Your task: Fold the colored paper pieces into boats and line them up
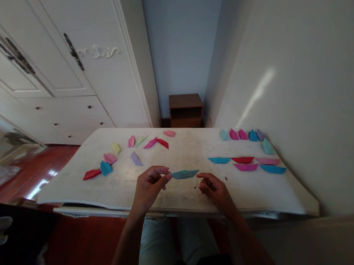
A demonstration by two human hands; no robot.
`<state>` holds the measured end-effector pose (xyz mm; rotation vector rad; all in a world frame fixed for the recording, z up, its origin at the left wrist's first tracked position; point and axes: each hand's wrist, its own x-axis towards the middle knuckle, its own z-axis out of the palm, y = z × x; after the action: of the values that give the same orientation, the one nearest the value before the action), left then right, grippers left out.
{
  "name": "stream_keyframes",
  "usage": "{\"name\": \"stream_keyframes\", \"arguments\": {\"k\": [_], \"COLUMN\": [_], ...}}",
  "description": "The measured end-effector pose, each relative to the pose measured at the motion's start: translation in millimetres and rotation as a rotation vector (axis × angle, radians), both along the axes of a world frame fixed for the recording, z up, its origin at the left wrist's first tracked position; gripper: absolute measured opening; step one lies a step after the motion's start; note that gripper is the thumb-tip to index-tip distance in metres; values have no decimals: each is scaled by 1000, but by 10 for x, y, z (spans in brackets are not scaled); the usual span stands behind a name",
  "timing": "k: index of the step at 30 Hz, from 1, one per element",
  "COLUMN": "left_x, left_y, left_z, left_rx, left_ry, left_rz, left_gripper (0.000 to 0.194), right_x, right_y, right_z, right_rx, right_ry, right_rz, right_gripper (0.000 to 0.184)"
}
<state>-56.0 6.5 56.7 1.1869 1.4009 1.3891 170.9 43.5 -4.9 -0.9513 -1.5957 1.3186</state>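
My left hand (152,186) pinches a teal folded paper boat (185,174) by its left tip, between thumb and fingers. The boat is held level above the white table (178,199). Just beside the boat's right tip is my right hand (214,189), its index finger stretched out and the other fingers curled. That finger looks very close to the tip; whether it touches I cannot tell. To the right lie flat paper boats: a blue one (219,160), a red one (242,159), a magenta one (246,167) and others in pink and blue.
Small folded papers, among them a magenta one (242,134), line the table's back right. More folded papers, such as a blue one (106,168) and a lilac one (136,158), are scattered on the left. A wall borders the right side; a brown cabinet (185,101) stands behind.
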Motion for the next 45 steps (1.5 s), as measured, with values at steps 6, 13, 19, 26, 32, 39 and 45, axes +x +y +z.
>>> {"name": "stream_keyframes", "arguments": {"k": [6,13,19,26,32,39,45], "left_x": [278,543,691,899,1151,1308,1305], "left_y": [80,151,273,573,767,863,793], "left_z": [-222,-353,-312,-191,-341,-385,-282], "left_rx": [-59,-110,-97,-136,-154,-140,-115], "left_ry": [-76,-200,-283,-217,51,543,878], "left_rz": [-40,-55,60,-100,-169,-197,-137], "left_gripper": [32,37,34,37,27,21,41], "right_x": [11,32,40,253,434,415,392], "right_y": [-15,-12,-13,-116,-261,-290,-298], "right_z": [69,70,62,45,37,48,26], "right_rx": [59,16,-60,-27,28,118,194], "right_ry": [-6,60,106,31,-58,-154,-206], "right_rz": [-181,-310,-280,-264,-311,-295,-285], "right_gripper": [31,31,35,33,34,33,31]}}
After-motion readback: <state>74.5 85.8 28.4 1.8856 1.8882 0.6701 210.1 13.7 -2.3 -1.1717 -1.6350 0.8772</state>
